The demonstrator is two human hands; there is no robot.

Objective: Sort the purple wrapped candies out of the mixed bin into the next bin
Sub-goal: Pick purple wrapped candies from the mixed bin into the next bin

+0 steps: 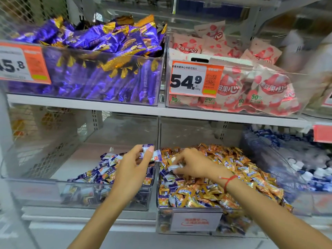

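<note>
Both forearms reach in from the bottom edge toward the lower shelf. Left hand (133, 164) is raised over the divider between the two lower bins, fingers pinched on a couple of purple wrapped candies (150, 151). Right hand (193, 163) is palm-down in the mixed bin (195, 222), fingertips closed on a pale, purple-edged wrapper (175, 167) at the pile surface; red string bracelet (228, 180) on that wrist. Mixed bin is mostly orange/gold candies (233, 169), with purple ones clustered along its left side. Next bin (36, 187) to the left holds a smaller purple-and-white pile (104, 169) bunched at its right side, rest of its floor bare. Upper shelf: bin of purple-and-gold packs (100, 51) with a price tag, and a bin of pink-white packs (255, 81) tagged 54.9 (195, 79).
</note>
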